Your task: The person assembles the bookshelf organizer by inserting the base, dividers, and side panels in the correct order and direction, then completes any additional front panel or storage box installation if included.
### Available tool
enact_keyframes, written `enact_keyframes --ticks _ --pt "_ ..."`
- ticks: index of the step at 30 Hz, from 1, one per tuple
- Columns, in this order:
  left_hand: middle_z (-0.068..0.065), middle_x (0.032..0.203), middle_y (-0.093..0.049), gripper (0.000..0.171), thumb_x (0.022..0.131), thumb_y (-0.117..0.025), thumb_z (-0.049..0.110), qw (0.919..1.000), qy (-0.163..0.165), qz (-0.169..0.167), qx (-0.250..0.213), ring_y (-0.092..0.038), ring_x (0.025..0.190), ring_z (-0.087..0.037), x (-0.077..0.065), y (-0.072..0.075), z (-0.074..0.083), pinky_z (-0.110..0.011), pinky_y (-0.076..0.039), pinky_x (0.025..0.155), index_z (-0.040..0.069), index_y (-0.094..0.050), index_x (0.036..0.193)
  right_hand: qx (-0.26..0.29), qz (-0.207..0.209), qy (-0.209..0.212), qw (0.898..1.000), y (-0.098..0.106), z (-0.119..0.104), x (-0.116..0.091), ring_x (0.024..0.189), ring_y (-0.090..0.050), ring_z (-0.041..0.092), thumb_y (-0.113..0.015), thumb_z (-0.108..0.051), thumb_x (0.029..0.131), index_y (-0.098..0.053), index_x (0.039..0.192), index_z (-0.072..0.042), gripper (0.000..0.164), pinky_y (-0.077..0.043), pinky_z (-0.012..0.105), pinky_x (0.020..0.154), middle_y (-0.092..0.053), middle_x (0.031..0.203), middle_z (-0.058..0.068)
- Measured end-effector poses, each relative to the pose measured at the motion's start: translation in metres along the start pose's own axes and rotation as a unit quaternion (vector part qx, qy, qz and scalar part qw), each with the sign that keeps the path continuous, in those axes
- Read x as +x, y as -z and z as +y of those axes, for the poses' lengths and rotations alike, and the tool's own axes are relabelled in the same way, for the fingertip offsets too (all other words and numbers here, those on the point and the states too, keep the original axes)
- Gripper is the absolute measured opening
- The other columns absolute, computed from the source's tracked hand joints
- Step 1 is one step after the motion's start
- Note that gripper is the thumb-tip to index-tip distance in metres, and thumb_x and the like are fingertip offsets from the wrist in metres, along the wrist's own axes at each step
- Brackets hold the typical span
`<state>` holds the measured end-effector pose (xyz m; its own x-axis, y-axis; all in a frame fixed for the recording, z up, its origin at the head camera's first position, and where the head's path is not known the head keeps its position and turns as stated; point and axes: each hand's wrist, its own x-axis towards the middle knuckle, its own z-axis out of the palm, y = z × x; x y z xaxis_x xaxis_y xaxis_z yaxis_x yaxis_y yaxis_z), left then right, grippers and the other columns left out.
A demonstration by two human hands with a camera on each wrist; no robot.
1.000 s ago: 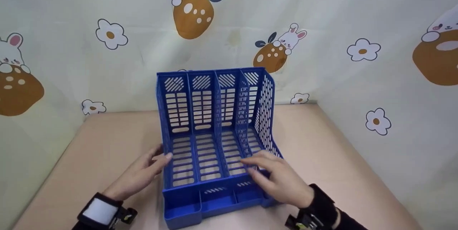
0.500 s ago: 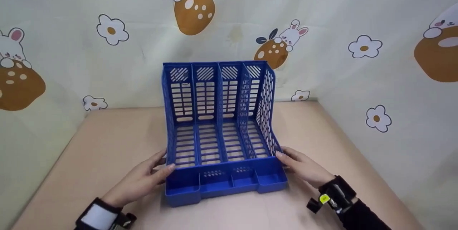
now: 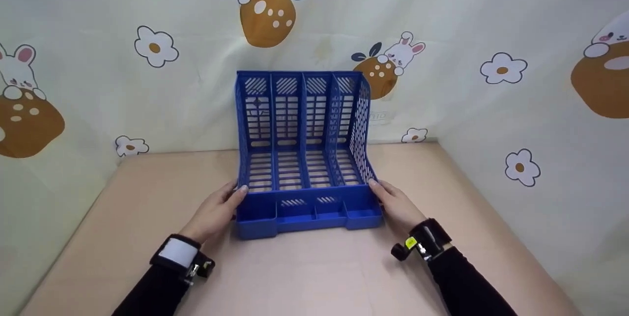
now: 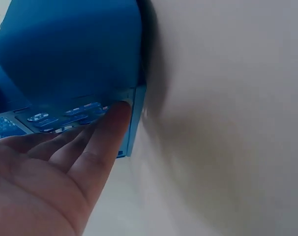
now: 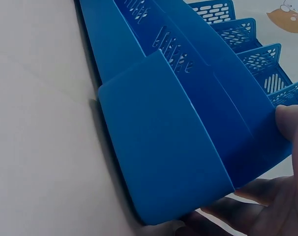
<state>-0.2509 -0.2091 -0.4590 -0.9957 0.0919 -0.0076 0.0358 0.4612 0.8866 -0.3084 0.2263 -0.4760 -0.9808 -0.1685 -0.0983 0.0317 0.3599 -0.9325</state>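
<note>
A blue plastic file rack stands upright on the table, with several tall slots behind a low, divided front tray. Both hands hold it from opposite sides near the front. My left hand has its thumb at the tray's left corner; in the left wrist view its fingers lie along the perforated side, tips near the bottom edge. At the other end, my right hand puts its thumb on the right corner. In the right wrist view that thumb presses the panel's end while the fingers reach beneath the tray's side.
The light wood-toned table runs back to a pale curtain printed with rabbits and flowers, which also hangs at both sides. The rack's back stands close to the rear curtain. Black straps with small cameras sit on both wrists.
The rack has slid away from me toward the rear curtain and straightened. My right hand, earlier over the slots, has moved to the rack's right side. The left hand has moved forward with it.
</note>
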Motion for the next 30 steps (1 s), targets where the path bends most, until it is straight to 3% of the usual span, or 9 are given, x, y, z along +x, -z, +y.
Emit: enact_keyframes --ticks 8,14,19,22,25,27,30 --pt "-0.028 0.174 -0.038 0.07 0.119 -0.043 0.045 0.9992 0.013 -0.004 -0.038 -0.043 0.159 -0.047 0.012 -0.001 0.001 -0.062 -0.048 0.123 0.002 -0.027 0.173 0.059 0.007 -0.004 0.998 -0.005 0.0 0.012 0.167 -0.031 0.04 -0.049 -0.058 0.114 -0.036 0.169 0.001 0.081 -0.021 0.057 0.139 -0.044 0.173 0.024" --pt "-0.027 0.174 -0.038 0.067 0.12 -0.041 0.042 0.9987 0.001 0.01 -0.05 -0.039 0.162 -0.045 0.014 0.0 -0.002 -0.061 -0.04 0.13 0.002 -0.029 0.172 0.103 0.01 0.005 0.995 -0.013 0.0 0.016 0.167 -0.032 0.038 -0.049 -0.049 0.117 -0.038 0.168 0.002 0.073 -0.02 0.055 0.14 -0.045 0.171 0.024" --pt "-0.027 0.175 -0.035 0.068 0.12 -0.04 0.043 0.999 0.001 0.016 -0.042 -0.032 0.165 -0.044 0.015 0.0 0.0 -0.06 -0.033 0.133 0.0 -0.029 0.172 0.094 0.017 0.007 0.995 -0.012 -0.003 0.016 0.166 -0.034 0.04 -0.046 -0.045 0.118 -0.038 0.167 0.004 0.07 -0.021 0.056 0.139 -0.046 0.17 0.026" --pt "-0.028 0.179 -0.025 0.081 0.118 -0.04 0.053 0.9999 0.007 0.01 -0.007 -0.025 0.167 -0.046 0.012 0.002 0.008 -0.061 -0.025 0.137 -0.001 -0.017 0.174 0.033 0.023 0.02 0.999 -0.004 -0.011 0.011 0.166 -0.032 0.042 -0.045 -0.048 0.118 -0.033 0.169 0.003 0.074 -0.022 0.057 0.139 -0.04 0.174 0.026" --pt "-0.025 0.184 -0.01 0.095 0.113 -0.043 0.064 0.9969 -0.026 0.012 0.074 -0.014 0.17 -0.046 0.008 0.004 0.03 -0.064 -0.015 0.138 0.004 -0.004 0.176 -0.072 0.03 0.07 0.994 0.009 -0.03 0.003 0.168 -0.026 0.044 -0.046 -0.053 0.116 -0.026 0.174 -0.005 0.078 -0.021 0.062 0.138 -0.029 0.18 0.024" --pt "-0.021 0.185 -0.001 0.105 0.108 -0.045 0.074 0.9873 -0.059 0.016 0.147 -0.006 0.171 -0.046 0.004 0.0 0.051 -0.067 -0.013 0.137 0.009 0.0 0.177 -0.167 0.035 0.117 0.978 0.016 -0.048 -0.005 0.171 -0.018 0.042 -0.048 -0.056 0.114 -0.021 0.177 -0.015 0.08 -0.017 0.068 0.137 -0.02 0.184 0.019" --pt "-0.017 0.186 0.004 0.113 0.101 -0.05 0.083 0.9611 -0.12 0.018 0.248 0.003 0.172 -0.045 -0.005 -0.011 0.08 -0.07 -0.005 0.137 0.015 -0.004 0.178 -0.273 0.012 0.186 0.944 0.016 -0.074 -0.017 0.173 -0.006 0.038 -0.052 -0.061 0.111 -0.015 0.178 -0.03 0.083 -0.005 0.071 0.137 -0.008 0.187 0.009"
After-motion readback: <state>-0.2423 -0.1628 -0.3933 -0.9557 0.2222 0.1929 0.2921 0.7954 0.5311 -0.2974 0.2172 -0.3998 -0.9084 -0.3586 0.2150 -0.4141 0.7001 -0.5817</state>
